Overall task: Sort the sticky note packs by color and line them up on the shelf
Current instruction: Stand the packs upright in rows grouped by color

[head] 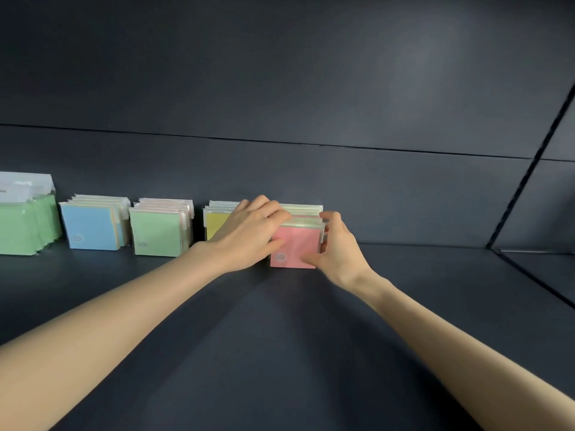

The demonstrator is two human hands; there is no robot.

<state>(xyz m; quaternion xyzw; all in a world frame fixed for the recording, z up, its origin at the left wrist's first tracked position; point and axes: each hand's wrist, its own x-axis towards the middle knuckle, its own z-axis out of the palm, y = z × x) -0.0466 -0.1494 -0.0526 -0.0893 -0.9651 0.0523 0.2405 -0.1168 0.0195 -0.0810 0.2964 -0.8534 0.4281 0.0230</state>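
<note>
- Far left on the dark shelf [280,353]: a row of green packs [21,228] standing upright, cut off by the frame edge, with white-topped packets [25,185] behind.
- Just beside: a blue stack [91,227] standing upright, pale packs behind it.
- Next: a light green stack [157,233], upright, apart from the blue one.
- Then a yellow stack [216,223], partly hidden behind the left hand [252,231].
- Left hand curled over the top and left edge of the pink stack [295,244], fingers bent and touching it.
- Right hand [337,247] closed around the pink stack's right side, thumb on the front face.
- Pink stack upright near the back wall, pressed between both hands.
</note>
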